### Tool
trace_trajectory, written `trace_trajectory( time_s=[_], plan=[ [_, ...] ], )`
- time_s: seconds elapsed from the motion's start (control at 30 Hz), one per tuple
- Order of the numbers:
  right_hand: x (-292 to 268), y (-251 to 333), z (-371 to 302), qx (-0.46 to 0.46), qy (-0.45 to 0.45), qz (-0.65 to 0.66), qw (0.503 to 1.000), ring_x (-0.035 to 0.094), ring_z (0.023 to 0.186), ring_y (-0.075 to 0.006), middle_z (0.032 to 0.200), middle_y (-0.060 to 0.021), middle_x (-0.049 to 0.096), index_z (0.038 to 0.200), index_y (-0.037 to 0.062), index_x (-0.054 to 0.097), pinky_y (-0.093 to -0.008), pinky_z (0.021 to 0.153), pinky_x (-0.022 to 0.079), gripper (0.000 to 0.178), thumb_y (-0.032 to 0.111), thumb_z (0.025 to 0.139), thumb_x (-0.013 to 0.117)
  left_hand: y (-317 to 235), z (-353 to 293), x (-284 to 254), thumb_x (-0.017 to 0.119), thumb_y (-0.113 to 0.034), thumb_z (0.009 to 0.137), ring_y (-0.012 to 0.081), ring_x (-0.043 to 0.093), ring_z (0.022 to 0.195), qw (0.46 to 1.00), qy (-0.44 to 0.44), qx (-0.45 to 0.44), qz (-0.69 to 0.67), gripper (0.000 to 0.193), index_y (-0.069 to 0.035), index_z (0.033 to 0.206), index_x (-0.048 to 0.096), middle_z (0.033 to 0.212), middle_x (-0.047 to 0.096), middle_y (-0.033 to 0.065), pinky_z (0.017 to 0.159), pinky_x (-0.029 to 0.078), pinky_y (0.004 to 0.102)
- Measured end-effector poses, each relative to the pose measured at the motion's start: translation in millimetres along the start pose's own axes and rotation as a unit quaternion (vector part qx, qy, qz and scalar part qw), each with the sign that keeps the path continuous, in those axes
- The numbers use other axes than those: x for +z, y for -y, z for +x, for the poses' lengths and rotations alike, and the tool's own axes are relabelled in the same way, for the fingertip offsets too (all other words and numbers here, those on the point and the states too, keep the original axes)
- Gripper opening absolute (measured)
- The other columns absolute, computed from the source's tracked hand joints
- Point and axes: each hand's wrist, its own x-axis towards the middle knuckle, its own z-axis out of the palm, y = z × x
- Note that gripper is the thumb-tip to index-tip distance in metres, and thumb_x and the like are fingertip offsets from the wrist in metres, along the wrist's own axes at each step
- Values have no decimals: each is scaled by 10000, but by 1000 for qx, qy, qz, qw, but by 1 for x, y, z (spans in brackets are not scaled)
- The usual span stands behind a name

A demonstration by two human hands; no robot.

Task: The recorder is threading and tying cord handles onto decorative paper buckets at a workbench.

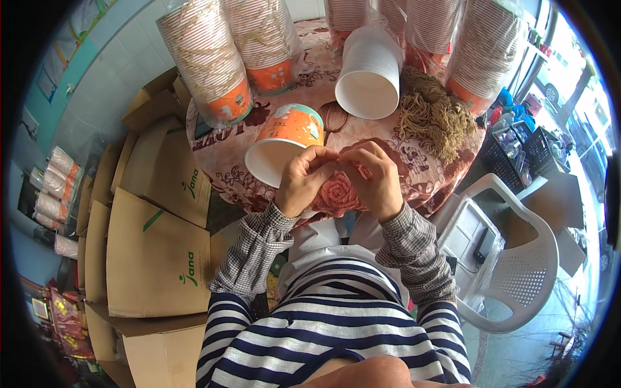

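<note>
Over the table's near edge my left hand and my right hand meet, fingertips pinched together. Whatever lies between the fingers is too small to make out. Just beyond my left hand an orange paper tub rests on its side, its white open mouth facing me. A bundle of tan cords lies on the tabletop, to the right beyond my right hand. Farther back, a nested stack of white paper tubs is tipped with its mouth toward me.
A flower-patterned cloth covers the round table. Tall bagged stacks of orange tubs line its far side, with another stack at right. Cardboard boxes crowd the left. A white plastic chair and black crates stand right.
</note>
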Motion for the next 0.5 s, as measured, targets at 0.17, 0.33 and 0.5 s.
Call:
trace_trajectory(
  time_s=[0.17, 0.33, 0.5],
  plan=[
    [9, -23, -9, 195, 54, 210, 956, 601, 745, -119, 871, -42, 641, 984, 29, 673, -252, 653, 497, 136, 108, 874, 687, 3, -2, -2, 609, -55, 937, 75, 602, 870, 993, 9, 40, 112, 189, 3, 1108, 552, 940, 660, 44, 779, 483, 204],
    [9, -14, -12, 338, 111, 430, 830, 597, 785, -51, 926, -12, 670, 1099, -5, 642, -209, 675, 504, 221, 149, 939, 646, 5, -2, -10, 607, -61, 937, 93, 624, 907, 993, -11, 54, 99, 148, 5, 1057, 554, 944, 650, 48, 820, 502, 227],
    [19, -18, -18, 298, 65, 443, 843, 599, 769, -48, 895, -6, 673, 1047, -10, 648, -203, 673, 507, 184, 128, 926, 661, 5, -3, -10, 582, -28, 949, 78, 619, 861, 994, -1, 68, 84, 71, 11, 1008, 578, 925, 640, 29, 795, 509, 217]
  ],
)
